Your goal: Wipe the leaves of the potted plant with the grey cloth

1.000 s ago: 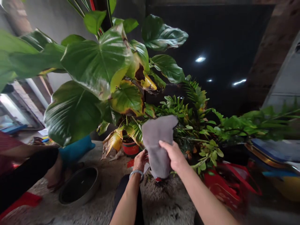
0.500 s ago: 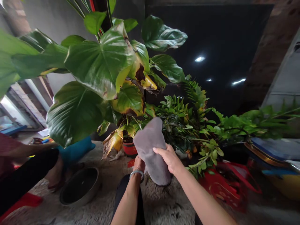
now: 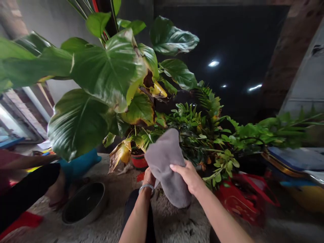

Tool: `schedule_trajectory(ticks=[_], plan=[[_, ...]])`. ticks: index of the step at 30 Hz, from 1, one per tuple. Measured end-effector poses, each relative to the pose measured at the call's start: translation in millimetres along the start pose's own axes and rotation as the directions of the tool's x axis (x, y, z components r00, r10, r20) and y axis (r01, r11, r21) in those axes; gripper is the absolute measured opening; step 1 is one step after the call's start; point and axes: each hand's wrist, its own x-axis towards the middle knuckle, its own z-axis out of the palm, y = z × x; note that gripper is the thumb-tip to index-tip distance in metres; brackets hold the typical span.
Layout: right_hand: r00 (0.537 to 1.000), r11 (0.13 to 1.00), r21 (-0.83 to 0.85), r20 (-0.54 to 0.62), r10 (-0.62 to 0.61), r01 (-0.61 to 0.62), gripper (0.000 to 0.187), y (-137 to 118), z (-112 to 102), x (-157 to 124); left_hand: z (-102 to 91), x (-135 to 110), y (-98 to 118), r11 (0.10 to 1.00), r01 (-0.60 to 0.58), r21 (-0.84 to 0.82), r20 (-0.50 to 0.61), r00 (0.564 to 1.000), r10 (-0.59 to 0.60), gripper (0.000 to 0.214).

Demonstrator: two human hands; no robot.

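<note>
Over gritty floor, the right hand grips soft, lobed fabric; its edge partly hides the left hand, grip unclear; a basin sits apart.

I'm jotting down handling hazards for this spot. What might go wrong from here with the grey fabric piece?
Dirt: the grey fabric piece is held above a rough, gritty floor, so a slip of the right hand could soil it.

Hidden grip: the left hand is partly behind the piece, so a fumble there might go unseen.

Snagging: foliage just beyond might catch it if it swings forward.
</note>
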Motion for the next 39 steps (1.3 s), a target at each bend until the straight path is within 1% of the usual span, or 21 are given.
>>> schedule_trajectory(ticks=[2, 5, 6, 8, 10, 12, 13, 15, 18, 20, 21, 22, 24, 26, 28, 29, 31, 33, 35, 37, 39], plan=[[0.994, 0.994, -0.056, -0.068, 0.088, -0.092, 0.02, 16, -10, -10, 1.8, 0, 3, 1.0, -0.006, -0.03, 0.006, 1.0, 0.006, 0.032], [0.986, 0.982, -0.112, -0.078, 0.145, -0.153, 0.026, 23, -27, -31, 1.5, 1, 5, 0.998, -0.01, -0.063, 0.018, 1.0, 0.011, 0.032], [0.988, 0.984, -0.105, -0.066, 0.136, -0.143, 0.029, 18, -30, -34, 1.4, 1, 5, 0.998, -0.009, -0.066, 0.024, 1.0, 0.011, 0.03], [0.996, 0.997, -0.044, -0.066, 0.066, -0.069, 0.033, 2, -35, -31, 2.2, 0, 4, 0.998, -0.006, -0.068, 0.038, 0.999, 0.009, 0.027], [0.991, 0.998, 0.06, -0.131, -0.021, 0.029, 0.034, -14, -38, -18, 4.2, -1, 3, 0.998, -0.007, -0.07, 0.048, 0.999, 0.01, 0.026], [0.974, 0.983, 0.166, -0.223, -0.035, 0.073, 0.033, -22, -41, -4, 6.0, -2, 3, 0.997, -0.01, -0.078, 0.048, 0.999, 0.014, 0.029], [0.966, 0.977, 0.205, -0.26, -0.006, 0.062, 0.032, -21, -44, 1, 6.5, -2, 3, 0.997, -0.011, -0.082, 0.046, 0.999, 0.015, 0.031], [0.946, 0.97, 0.241, -0.309, 0.093, -0.017, 0.03, -8, -51, 0, 5.9, -2, 4, 0.996, -0.012, -0.083, 0.052, 0.998, 0.016, 0.034], [0.915, 0.961, 0.23, -0.333, 0.228, -0.155, 0.028, 16, -67, -23, 3.0, -2, 5, 0.997, -0.007, -0.07, 0.076, 0.997, 0.012, 0.032], [0.911, 0.954, 0.221, -0.317, 0.265, -0.201, 0.028, 20, -77, -41, 1.5, -2, 5, 0.998, -0.004, -0.061, 0.084, 0.996, 0.009, 0.029], [0.91, 0.953, 0.227, -0.317, 0.266, -0.199, 0.027, 15, -82, -46, 1.3, -2, 5, 0.998, -0.003, -0.058, 0.084, 0.996, 0.008, 0.029], [0.909, 0.954, 0.244, -0.331, 0.252, -0.176, 0.027, 7, -85, -48, 1.5, -2, 5, 0.998, -0.003, -0.056, 0.085, 0.996, 0.007, 0.03], [0.901, 0.951, 0.302, -0.393, 0.186, -0.065, 0.028, -15, -89, -40, 3.0, -4, 4, 0.999, -0.003, -0.054, 0.086, 0.996, 0.007, 0.034], [0.878, 0.928, 0.365, -0.464, 0.112, 0.074, 0.026, -37, -88, -23, 5.1, -6, 3, 0.999, -0.001, -0.053, 0.085, 0.996, 0.005, 0.037], [0.86, 0.9, 0.416, -0.499, 0.106, 0.13, 0.021, -46, -83, -5, 6.7, -9, 3, 0.999, 0.003, -0.051, 0.083, 0.997, 0.002, 0.039], [0.859, 0.894, 0.434, -0.494, 0.134, 0.111, 0.017, -44, -81, 1, 7.1, -10, 2, 0.999, 0.004, -0.05, 0.082, 0.997, 0.001, 0.039], [0.861, 0.894, 0.448, -0.459, 0.22, 0.01, 0.013, -28, -76, 3, 6.9, -11, 3, 0.999, 0.002, -0.05, 0.081, 0.997, 0.002, 0.039], [0.856, 0.895, 0.428, -0.41, 0.315, -0.125, 0.015, -4, -74, -9, 5.8, -11, 3, 0.999, -0.001, -0.052, 0.079, 0.997, 0.005, 0.039], [0.845, 0.888, 0.397, -0.368, 0.387, -0.233, 0.023, 14, -75, -27, 4.8, -9, 4, 0.999, 0.001, -0.053, 0.077, 0.997, 0.003, 0.038], [0.848, 0.883, 0.386, -0.341, 0.407, -0.269, 0.028, 18, -79, -43, 4.5, -8, 5, 0.999, 0.007, -0.053, 0.075, 0.997, -0.003, 0.036], [0.855, 0.883, 0.413, -0.352, 0.381, -0.223, 0.028, 5, -81, -48, 5.4, -8, 5, 0.998, 0.01, -0.06, 0.072, 0.997, -0.006, 0.036]])
